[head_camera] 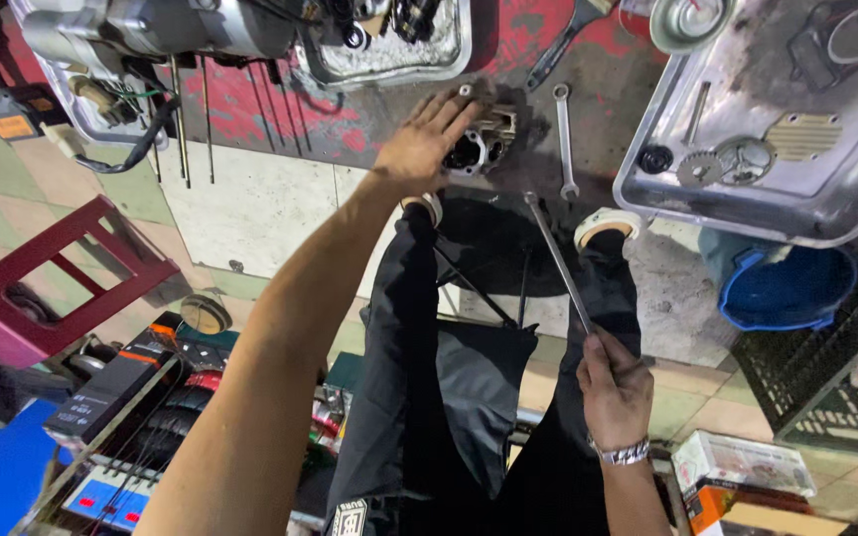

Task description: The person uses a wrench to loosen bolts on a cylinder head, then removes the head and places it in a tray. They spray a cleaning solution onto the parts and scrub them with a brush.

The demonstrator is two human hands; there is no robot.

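On the floor — grimy cylinder head (486, 142) under left hand (419, 149).

- Long rod (558, 260): bare metal, dull grey, smooth.
- Engine part (484, 144): cast metal, grimy and matt.
- Tray (647, 189), right of the engine part: shiny sheet metal, scuffed and oil-stained.
- Spanner (564, 139), beside the engine part: polished metal.
- Bucket (786, 288) below the tray: glossy blue plastic.

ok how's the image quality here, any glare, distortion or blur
Head view: wide-angle distortion bends the edges and stretches the left hand arm; bright glare on the metal tray at right; the bottom corners are dim and soft; the rod in the right hand stays sharp.
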